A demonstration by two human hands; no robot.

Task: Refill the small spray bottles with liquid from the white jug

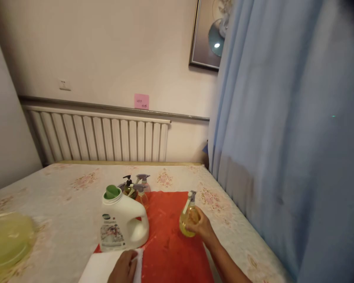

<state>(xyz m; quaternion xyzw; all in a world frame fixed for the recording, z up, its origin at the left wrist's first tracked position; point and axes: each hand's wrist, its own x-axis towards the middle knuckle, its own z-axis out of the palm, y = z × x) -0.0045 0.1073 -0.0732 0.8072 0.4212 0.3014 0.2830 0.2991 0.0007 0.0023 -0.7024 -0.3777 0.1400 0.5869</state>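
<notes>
My right hand (202,230) grips a small yellow spray bottle (188,218) with a grey trigger head, held upright over the red cloth (171,239). My left hand (124,267) rests with curled fingers on a white folded cloth (98,267) at the near edge. Just beyond it stands a white detergent jug (120,226) with a green cap and a printed label. Behind the jug are several small pump and spray bottles (137,186), partly hidden by it.
The things lie on a bed with a floral cover (61,192). A translucent yellow-green basin (8,239) sits at the left. A white radiator (100,135) lines the far wall. A blue curtain (283,137) hangs close on the right.
</notes>
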